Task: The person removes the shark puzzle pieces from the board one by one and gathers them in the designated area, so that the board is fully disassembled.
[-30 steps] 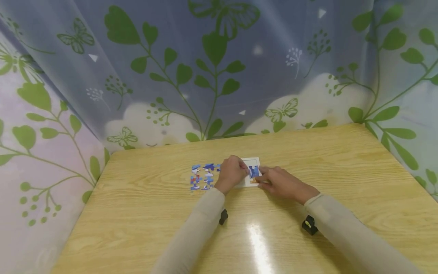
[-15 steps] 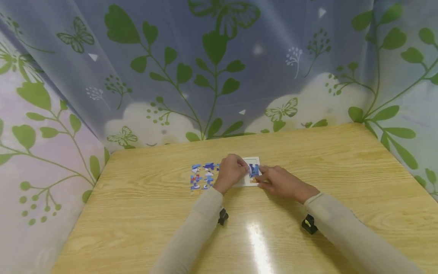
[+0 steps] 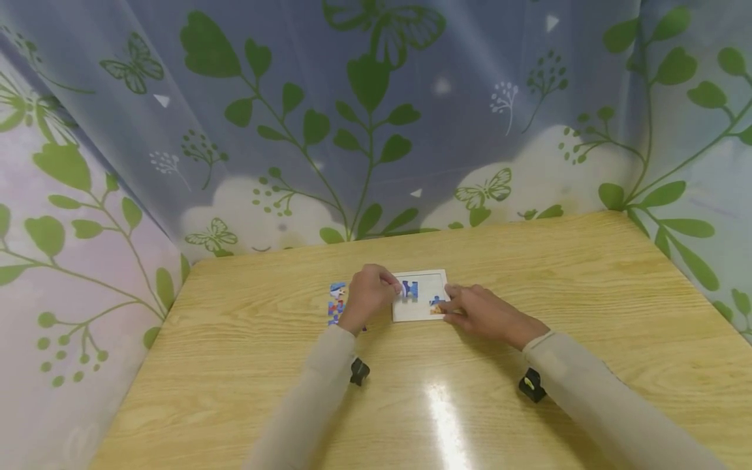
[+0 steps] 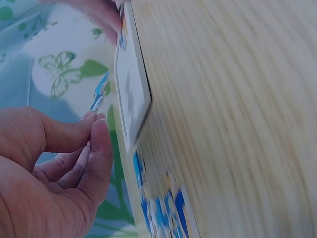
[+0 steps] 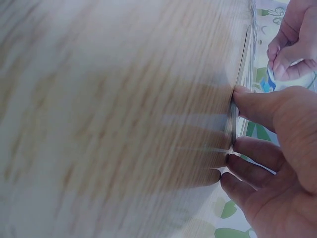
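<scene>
My left hand [image 3: 369, 295] pinches a blue-and-white jigsaw piece [image 3: 411, 291] between thumb and fingertips. In the left wrist view this piece [image 4: 100, 91] is raised clear of the white puzzle board [image 4: 131, 94]. The same puzzle board [image 3: 422, 312] lies flat on the table in the head view. A blue-and-orange corner section [image 3: 437, 307] sits at its lower right. My right hand [image 3: 483, 313] touches the board's right edge. In the right wrist view, its thumb and fairly straight fingers [image 5: 257, 153] are spread along that edge.
Several loose jigsaw pieces [image 3: 336, 305] lie left of the board, partly hidden behind my left hand. The wooden table [image 3: 247, 378] meets a patterned curtain [image 3: 282, 130] along its back and sides.
My left hand has moved left with the pinched piece, away from the board's right part, uncovering more of the board and covering more loose pieces. My right hand has stayed put.
</scene>
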Demonstrator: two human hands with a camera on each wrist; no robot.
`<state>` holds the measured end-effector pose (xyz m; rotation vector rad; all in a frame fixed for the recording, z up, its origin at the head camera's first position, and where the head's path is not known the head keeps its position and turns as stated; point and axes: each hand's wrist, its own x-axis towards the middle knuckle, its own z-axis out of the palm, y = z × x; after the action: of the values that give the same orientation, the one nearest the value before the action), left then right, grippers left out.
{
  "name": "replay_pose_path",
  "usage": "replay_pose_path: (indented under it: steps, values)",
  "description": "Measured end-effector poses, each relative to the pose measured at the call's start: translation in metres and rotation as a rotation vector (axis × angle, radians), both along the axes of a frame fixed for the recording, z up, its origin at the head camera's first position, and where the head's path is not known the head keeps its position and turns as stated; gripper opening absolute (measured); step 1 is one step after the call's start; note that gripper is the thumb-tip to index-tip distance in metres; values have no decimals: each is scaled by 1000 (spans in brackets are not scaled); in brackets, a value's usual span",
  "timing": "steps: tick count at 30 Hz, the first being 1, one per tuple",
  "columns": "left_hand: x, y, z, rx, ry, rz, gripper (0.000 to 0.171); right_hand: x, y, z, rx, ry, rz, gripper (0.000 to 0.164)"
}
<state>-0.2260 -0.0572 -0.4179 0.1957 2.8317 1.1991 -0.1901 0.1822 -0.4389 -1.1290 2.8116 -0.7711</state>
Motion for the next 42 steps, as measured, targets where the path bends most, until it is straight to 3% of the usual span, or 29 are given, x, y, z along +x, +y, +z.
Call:
replay_pose_path:
  steps: [10, 16, 20, 34, 42]
  values:
    - [4, -35, 1, -17, 11, 34, 8, 1, 0, 0, -10, -20, -2, 17]
    - [6, -50, -5, -40, 17, 52, 7, 0, 0, -1, -13, -15, 1, 11]
    - [9, -53, -5, -72, -9, 52, 7, 1, 0, 0, -17, -19, 1, 11]
    - [12, -49, -6, -167, 3, 26, 8, 1, -1, -1, -8, -48, -17, 11]
    - [12, -44, -3, -194, 129, -10, 7, 2, 0, 0, -6, -30, -12, 13]
